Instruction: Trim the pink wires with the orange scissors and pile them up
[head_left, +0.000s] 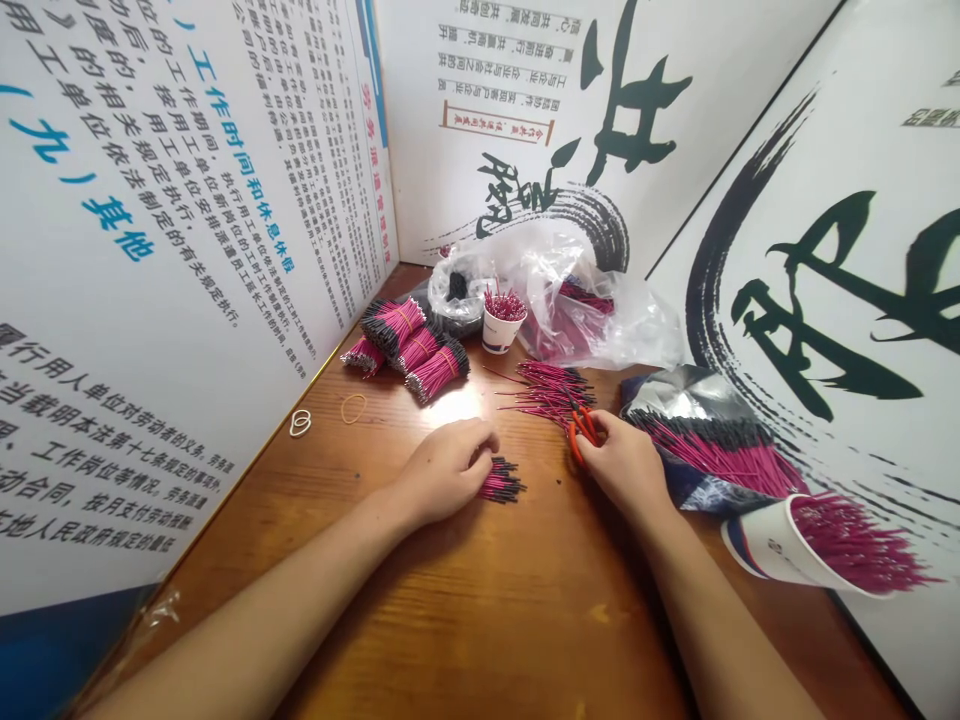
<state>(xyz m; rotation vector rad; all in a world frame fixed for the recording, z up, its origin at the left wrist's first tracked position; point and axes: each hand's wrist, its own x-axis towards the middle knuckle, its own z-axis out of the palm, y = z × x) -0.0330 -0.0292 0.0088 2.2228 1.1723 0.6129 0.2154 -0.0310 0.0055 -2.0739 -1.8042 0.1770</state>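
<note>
My left hand rests low over the table, its fingers curled round a small bunch of magenta wires with black ends pointing right. In my right hand is a small cutting tool with orange-red handles, pliers or scissors. Its dark tip points away from me, at the near edge of a loose pile of magenta wires with black ends. Whether its jaws are apart is too small to make out. The far ends of the bunch are hidden under my left fingers.
Banded wire bundles are stacked at the back left, near rubber bands. Behind stand a paper cup of wires and clear plastic bags. At right are a dark bag of wires and a tipped cup. Printed panels surround the table.
</note>
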